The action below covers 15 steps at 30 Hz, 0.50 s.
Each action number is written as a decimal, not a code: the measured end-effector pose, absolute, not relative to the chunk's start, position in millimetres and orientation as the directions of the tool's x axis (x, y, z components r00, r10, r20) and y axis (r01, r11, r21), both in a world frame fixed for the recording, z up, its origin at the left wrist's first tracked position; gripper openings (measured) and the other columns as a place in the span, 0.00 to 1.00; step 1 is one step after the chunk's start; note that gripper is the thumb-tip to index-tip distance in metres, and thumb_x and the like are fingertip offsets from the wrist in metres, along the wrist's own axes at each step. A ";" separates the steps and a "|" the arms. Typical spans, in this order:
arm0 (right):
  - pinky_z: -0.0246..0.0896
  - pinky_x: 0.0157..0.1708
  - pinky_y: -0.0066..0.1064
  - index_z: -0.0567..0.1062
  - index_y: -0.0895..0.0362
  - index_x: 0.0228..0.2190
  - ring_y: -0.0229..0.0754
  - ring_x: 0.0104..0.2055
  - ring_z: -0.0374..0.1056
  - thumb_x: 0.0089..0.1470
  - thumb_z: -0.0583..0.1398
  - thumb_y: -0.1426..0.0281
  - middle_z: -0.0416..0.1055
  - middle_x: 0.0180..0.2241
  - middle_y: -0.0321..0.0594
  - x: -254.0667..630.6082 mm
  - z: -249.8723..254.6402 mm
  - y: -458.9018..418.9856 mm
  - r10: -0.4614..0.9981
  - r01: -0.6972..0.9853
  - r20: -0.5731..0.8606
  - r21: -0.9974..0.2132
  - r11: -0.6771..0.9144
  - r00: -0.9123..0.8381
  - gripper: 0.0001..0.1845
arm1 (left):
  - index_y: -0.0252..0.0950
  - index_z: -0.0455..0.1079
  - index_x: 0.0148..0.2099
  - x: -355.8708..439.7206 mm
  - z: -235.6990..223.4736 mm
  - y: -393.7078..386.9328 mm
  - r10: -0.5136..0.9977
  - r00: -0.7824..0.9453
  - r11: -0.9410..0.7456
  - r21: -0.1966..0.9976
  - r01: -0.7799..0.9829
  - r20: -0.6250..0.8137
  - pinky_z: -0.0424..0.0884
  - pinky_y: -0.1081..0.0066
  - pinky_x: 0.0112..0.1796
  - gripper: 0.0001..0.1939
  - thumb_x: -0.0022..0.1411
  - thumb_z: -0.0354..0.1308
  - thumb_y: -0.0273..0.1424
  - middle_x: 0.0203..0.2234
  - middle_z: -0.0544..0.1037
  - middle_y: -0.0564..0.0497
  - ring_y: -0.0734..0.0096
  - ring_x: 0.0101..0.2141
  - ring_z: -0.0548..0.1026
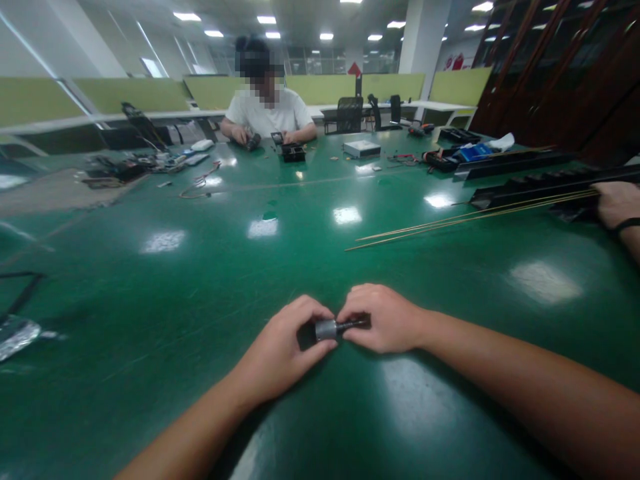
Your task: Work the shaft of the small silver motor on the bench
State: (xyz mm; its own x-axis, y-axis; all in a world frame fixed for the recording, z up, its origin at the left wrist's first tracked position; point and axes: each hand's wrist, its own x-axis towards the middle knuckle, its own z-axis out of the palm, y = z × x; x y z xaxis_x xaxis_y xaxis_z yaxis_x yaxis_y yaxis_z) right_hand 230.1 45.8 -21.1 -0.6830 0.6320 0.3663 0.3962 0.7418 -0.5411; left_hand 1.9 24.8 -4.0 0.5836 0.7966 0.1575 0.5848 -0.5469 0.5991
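Between my hands, just above or on the green tabletop point(200, 313), is a small silver cylinder point(326, 329) with a dark end, perhaps a small motor. My left hand point(283, 343) curls around it, thumb below and fingers above. From its right side runs a thin dark shaft-like piece point(353, 324), which my right hand point(385, 320) pinches between thumb and fingers. Whether the two pieces are joined cannot be made out. Both hands nearly touch at the fingertips.
Thin brass-coloured rods point(450, 223) reach in from the right, by another person's hand point(620, 207). Black ridged strips point(525, 187) lie beyond. Across the table a person in a white shirt point(270, 113) handles dark parts. Cluttered electronics point(125, 167) sit back left; a silver box point(361, 149) stands further back.
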 end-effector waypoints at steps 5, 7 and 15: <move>0.59 0.37 0.30 0.78 0.57 0.34 0.39 0.33 0.66 0.49 0.64 0.74 0.74 0.29 0.37 229.2 -21.6 46.3 0.633 0.404 0.347 -0.540 0.738 -0.692 0.07 | 0.39 0.70 0.45 1.2 -3.9 24.5 0.794 0.589 -0.545 0.604 0.581 0.150 0.68 0.67 0.43 0.09 0.61 0.62 0.29 0.39 0.75 0.50 0.64 0.41 0.73; 0.59 0.37 0.30 0.78 0.57 0.34 0.39 0.33 0.66 0.49 0.64 0.74 0.74 0.29 0.37 229.4 -21.7 46.4 0.639 0.412 0.338 -0.543 0.732 -0.691 0.08 | 0.39 0.70 0.45 1.5 -3.7 24.2 0.794 0.589 -0.545 0.603 0.582 0.148 0.68 0.67 0.43 0.09 0.61 0.62 0.29 0.39 0.75 0.50 0.64 0.41 0.73; 0.59 0.36 0.29 0.77 0.57 0.34 0.38 0.32 0.66 0.49 0.64 0.73 0.73 0.29 0.36 230.0 -20.4 45.2 0.682 0.449 0.302 -0.568 0.690 -0.666 0.07 | 0.39 0.70 0.45 0.9 -0.8 24.0 0.784 0.604 -0.549 0.620 0.560 0.148 0.67 0.67 0.43 0.08 0.64 0.60 0.33 0.39 0.74 0.50 0.65 0.41 0.72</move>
State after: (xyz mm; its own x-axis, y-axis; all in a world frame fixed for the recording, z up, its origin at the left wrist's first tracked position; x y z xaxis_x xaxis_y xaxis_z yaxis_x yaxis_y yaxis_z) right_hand 230.0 45.2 -20.4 -0.6660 0.6820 0.3022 0.4487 0.6900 -0.5680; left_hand 0.9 24.0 -0.8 0.6036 0.7835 0.1477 0.5605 -0.5487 0.6203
